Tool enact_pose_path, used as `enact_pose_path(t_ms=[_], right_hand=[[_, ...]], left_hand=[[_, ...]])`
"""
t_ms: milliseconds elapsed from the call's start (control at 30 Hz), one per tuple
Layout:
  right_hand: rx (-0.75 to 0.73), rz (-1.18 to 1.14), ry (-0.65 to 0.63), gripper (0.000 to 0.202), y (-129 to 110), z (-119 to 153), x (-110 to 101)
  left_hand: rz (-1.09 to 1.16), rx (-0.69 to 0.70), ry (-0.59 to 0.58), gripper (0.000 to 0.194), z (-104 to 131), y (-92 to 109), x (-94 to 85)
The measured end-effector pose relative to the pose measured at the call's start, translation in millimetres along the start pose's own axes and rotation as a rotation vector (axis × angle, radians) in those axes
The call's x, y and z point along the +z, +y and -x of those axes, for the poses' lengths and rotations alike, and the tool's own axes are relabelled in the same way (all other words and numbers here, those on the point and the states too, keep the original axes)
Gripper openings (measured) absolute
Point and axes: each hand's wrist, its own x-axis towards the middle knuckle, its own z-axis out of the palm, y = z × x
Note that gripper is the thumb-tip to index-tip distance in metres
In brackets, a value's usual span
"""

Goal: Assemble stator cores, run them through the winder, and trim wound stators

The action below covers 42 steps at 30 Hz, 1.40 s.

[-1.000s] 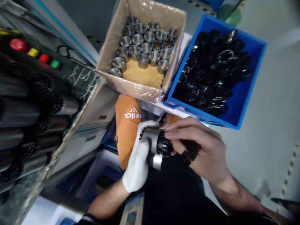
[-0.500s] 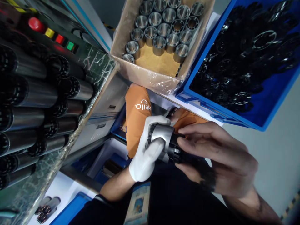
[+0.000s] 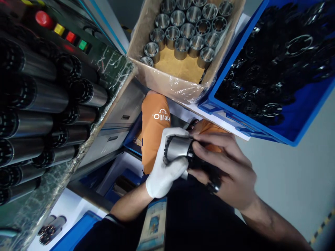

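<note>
The gloved left hand (image 3: 162,169) grasps the metal cylinder (image 3: 178,147), its long axis pointing toward the bare right hand (image 3: 229,167), which pinches the black ring (image 3: 191,154) at that end.

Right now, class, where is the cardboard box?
In the head view, the cardboard box stands at top centre, just left of the large blue crate and beyond the gloved left hand.

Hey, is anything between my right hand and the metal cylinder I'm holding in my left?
Only the black ring at the end of the metal cylinder, which your bare right hand appears to pinch. Nothing else visible stands between; your gloved left hand holds the cylinder.
</note>
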Motion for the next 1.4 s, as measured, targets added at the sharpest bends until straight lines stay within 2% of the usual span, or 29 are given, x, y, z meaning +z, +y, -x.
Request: enact_pose_path(t_ms=[100, 200, 333, 433, 533, 633, 700, 867, 1033, 1200, 1333, 1400], right_hand=[[0.086, 0.103, -0.063, 0.049, 7, -5, -13], [0.148, 0.164, -0.122, 0.038, 15, -7, -36], [0.196, 0.045, -0.225, 0.042, 16, 0, -54], [0.199, -0.052, -0.208, 0.046, 9, 7, -43], [0.152, -0.108, -0.088, 0.051, 0, 11, -21], [0.173, -0.143, 0.016, 0.055, -5, 12, -4], [0.211, -0.144, 0.024, 0.053, -7, 12, 2], [0.158, -0.189, -0.023, 0.047, -7, 10, 0], [0.087, -0.222, -0.069, 0.042, -2, 11, -5], [0.01, -0.239, -0.11, 0.03, 9, 9, 3], [-0.105, -0.28, -0.076, 0.03, 15, 9, 8], [-0.085, -0.255, -0.096, 0.03, 12, 11, 2]], left_hand=[[0.149, -0.085, -0.036, 0.062, -13, -2, 3.1], [0.343, -0.191, -0.031, 0.056, -26, 2, 7.4], [0.362, -0.162, 0.068, 0.045, -31, 8, 11.5], [0.319, -0.122, 0.152, 0.046, -29, 12, 15.9], [0.31, -0.139, 0.213, 0.053, -27, 16, 22.1], [0.296, -0.167, 0.198, 0.054, -25, 19, 27.2], [0.283, -0.141, 0.179, 0.053, -24, 21, 29.4], [0.25, -0.067, 0.143, 0.046, -23, 23, 32.5], [0.263, -0.112, 0.119, 0.039, -24, 19, 29.6], [0.265, -0.188, 0.036, 0.045, -21, 19, 28.7], [0.286, -0.087, 0.067, 0.044, -22, 22, 29.4], [0.287, -0.056, 0.069, 0.042, -24, 19, 25.1]])
